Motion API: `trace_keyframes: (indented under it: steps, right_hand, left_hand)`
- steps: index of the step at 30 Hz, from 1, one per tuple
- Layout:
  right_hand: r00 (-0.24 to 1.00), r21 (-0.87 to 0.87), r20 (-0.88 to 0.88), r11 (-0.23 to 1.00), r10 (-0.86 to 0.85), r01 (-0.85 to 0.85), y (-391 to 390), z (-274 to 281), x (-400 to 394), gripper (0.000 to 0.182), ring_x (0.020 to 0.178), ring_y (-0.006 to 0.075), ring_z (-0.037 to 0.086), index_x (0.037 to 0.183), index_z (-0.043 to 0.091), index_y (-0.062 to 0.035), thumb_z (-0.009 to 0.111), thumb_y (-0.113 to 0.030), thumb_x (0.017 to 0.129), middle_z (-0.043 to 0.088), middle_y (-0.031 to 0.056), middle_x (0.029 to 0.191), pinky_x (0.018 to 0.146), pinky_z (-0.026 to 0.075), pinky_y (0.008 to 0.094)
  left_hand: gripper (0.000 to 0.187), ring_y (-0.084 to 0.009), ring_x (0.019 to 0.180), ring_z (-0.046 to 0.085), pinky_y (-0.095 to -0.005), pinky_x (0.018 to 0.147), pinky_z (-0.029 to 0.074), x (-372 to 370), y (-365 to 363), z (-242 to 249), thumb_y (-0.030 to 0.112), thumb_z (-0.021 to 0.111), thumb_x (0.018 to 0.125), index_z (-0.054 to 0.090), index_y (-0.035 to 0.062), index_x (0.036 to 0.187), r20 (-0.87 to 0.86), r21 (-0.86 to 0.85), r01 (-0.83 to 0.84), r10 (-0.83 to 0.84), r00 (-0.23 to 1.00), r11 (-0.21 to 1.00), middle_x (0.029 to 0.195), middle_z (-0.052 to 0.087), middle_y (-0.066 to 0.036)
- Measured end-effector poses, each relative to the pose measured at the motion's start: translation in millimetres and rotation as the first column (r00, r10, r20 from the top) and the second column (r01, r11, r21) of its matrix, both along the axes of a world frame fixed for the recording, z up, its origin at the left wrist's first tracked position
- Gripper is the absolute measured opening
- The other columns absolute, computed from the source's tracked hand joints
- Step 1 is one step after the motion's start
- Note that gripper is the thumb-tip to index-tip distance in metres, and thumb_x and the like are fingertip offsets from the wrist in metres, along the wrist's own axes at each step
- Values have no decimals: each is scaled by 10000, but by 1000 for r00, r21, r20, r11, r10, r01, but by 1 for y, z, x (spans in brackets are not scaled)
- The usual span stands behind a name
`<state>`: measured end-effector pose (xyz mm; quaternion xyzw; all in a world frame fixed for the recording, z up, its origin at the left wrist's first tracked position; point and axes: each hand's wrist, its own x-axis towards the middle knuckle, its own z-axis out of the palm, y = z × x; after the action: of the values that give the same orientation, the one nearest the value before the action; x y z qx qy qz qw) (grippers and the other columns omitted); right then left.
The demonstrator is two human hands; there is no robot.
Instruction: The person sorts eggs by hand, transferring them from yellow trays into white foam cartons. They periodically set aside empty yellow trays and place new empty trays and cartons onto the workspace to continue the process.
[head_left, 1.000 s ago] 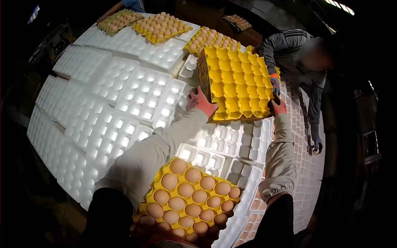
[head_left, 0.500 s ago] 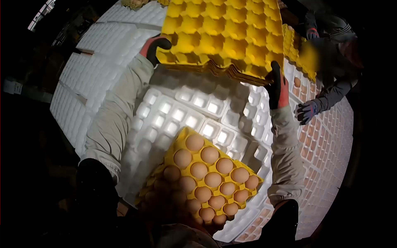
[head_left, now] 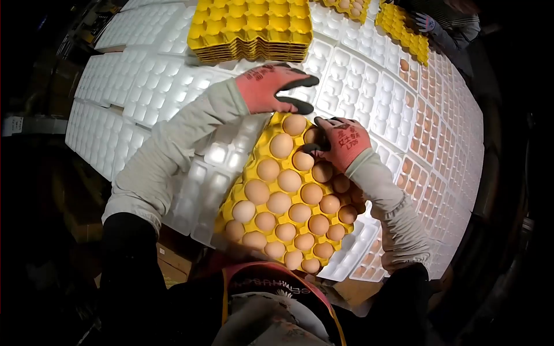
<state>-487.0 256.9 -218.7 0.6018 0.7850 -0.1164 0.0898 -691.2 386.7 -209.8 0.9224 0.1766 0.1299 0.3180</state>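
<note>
A yellow tray (head_left: 279,123) full of brown eggs (head_left: 289,180) lies tilted near my body on the white foam trays. My left hand (head_left: 271,89), in a red glove with dark fingertips, hovers just beyond the tray's far corner, thumb and fingers apart with nothing between them. My right hand (head_left: 344,141), gloved alike, is over the tray's upper right part, its fingers bent around an egg (head_left: 313,136) that they partly hide. Beyond my left hand stands a stack of yellow trays (head_left: 251,29) with no eggs showing in it.
White foam trays (head_left: 352,75) cover the surface, those on the right (head_left: 424,132) holding brown eggs. More yellow trays (head_left: 402,32) lie at the far right, near a co-worker's gloved hand (head_left: 426,23). A cardboard box (head_left: 173,262) is at the lower left.
The yellow stack has moved away and left, and both my hands have let go of it. They are now at the egg tray. The co-worker's hand has moved farther off.
</note>
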Motion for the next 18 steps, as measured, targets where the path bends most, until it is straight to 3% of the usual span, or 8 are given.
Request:
trace_keyframes:
  steps: [4,6,8,10,12,14,16,18]
  right_hand:
    - [819,256,-574,952,8,170,-31,-3,24,537,1045,219,568,1196,542,-57,713,-288,741,628,79,1088,900,431,335]
    - [-78,-318,-945,844,-316,433,-50,30,37,455,972,143,576,1166,552,15,694,-139,762,612,73,1058,824,488,275]
    - [-227,-335,-938,860,-263,385,-55,20,61,453,938,173,592,1151,553,31,694,-106,743,616,81,1021,836,492,307]
    - [282,-247,-893,905,-351,346,-45,13,67,479,907,178,601,1166,554,2,697,-109,722,623,86,1015,830,489,305]
    - [922,84,-327,966,-207,246,-42,11,28,524,907,246,627,1182,567,-113,723,-230,695,635,104,1050,813,496,349]
    - [976,-42,26,975,-217,218,-42,30,-3,529,936,288,610,1174,572,-122,726,-257,687,631,108,1068,815,491,358]
    - [943,131,-284,967,-176,220,-54,12,28,528,825,238,638,1233,495,-86,644,-295,771,648,92,1009,721,514,360]
    - [188,-364,-869,850,-457,381,-68,10,58,544,754,207,628,1292,441,-35,619,-219,812,624,110,1041,674,518,331]
  left_hand:
    - [612,-303,1205,443,-393,1048,309,16,-25,-34,272,665,743,451,90,1287,-402,184,194,-107,909,963,1244,529,-122]
    - [582,-289,1102,525,-376,986,398,6,-37,-36,218,679,739,480,89,1271,-176,363,132,-71,982,923,1171,572,-101]
    - [412,-235,1002,579,-360,930,445,-10,-47,-20,243,553,837,532,38,1193,152,-67,-180,188,970,981,1102,599,-98]
    - [340,-238,925,599,-357,868,491,-13,-44,-16,156,541,850,548,-34,1132,387,-902,71,722,573,426,1012,612,-104]
    - [250,-228,871,605,-350,799,513,-22,-30,-34,143,546,844,585,-46,1003,355,-928,293,788,502,231,966,615,-127]
    - [277,-234,796,579,-338,729,486,-20,-33,-23,254,577,839,587,-22,842,255,-893,4,497,829,451,814,612,-135]
    - [377,-257,841,593,-334,776,481,-12,-56,3,347,652,757,593,37,964,-239,-63,-112,94,967,992,979,617,-108]
    - [515,-265,905,598,-355,781,486,-13,-74,-22,349,718,674,559,115,1104,-356,335,-100,224,907,937,1174,556,-66]
